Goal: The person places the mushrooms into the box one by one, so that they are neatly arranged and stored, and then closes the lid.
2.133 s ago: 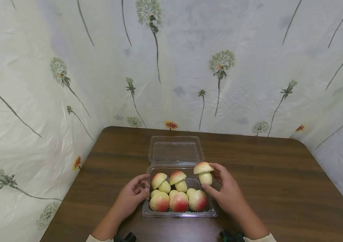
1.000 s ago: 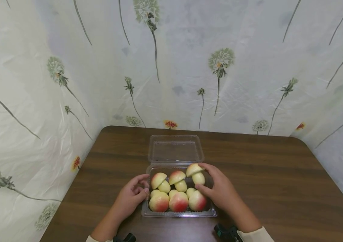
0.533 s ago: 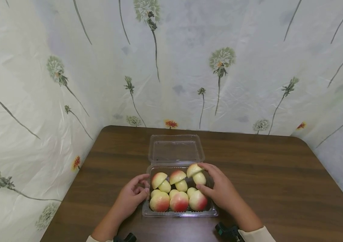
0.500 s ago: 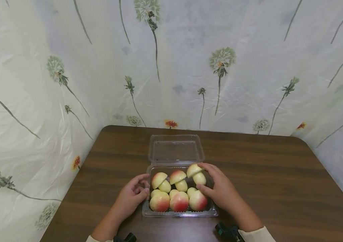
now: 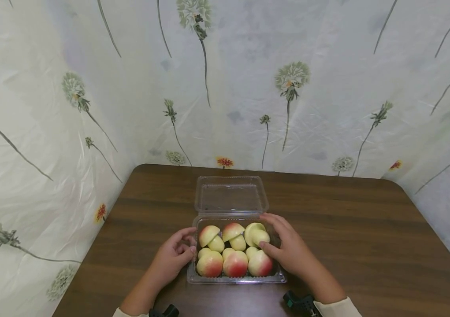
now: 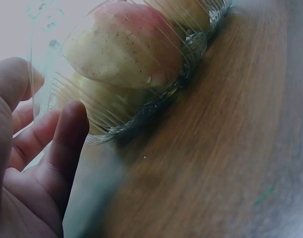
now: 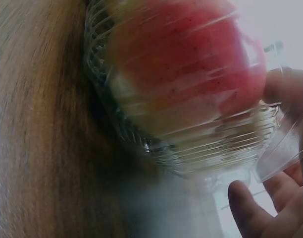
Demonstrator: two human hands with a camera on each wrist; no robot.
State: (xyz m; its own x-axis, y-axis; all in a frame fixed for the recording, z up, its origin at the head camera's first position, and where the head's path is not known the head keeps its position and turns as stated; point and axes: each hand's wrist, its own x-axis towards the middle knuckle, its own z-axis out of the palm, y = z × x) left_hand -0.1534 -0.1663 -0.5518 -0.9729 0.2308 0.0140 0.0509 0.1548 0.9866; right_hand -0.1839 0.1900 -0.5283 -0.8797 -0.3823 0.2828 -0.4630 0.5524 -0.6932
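Observation:
A clear plastic clamshell box [image 5: 236, 280] stands on the table, holding several mushroom-shaped pieces with yellow and red caps. The front row shows rounded caps, such as the front right mushroom [image 5: 260, 263]. In the back row, the left mushroom [image 5: 209, 237] and middle mushroom [image 5: 233, 235] lie tilted. The back right mushroom [image 5: 257, 234] lies in the box with its stem towards me. My right hand [image 5: 288, 240] is spread around it, thumb tip at the stem and fingers above, apart from the cap. My left hand [image 5: 175, 253] touches the box's left rim with thumb and index finger, loosely bent.
The box's hinged lid [image 5: 231, 195] lies folded back behind it. Brown wood-grain table [image 5: 347, 229] surrounds the box. A flower-patterned sheet [image 5: 240, 79] hangs behind the table and along its left side. Dark devices are strapped at both wrists.
My right hand has brought the back right mushroom leftward and down into the box. Since half a second ago, the mushroom has tipped and dropped from the upper fingers. My left hand stays put.

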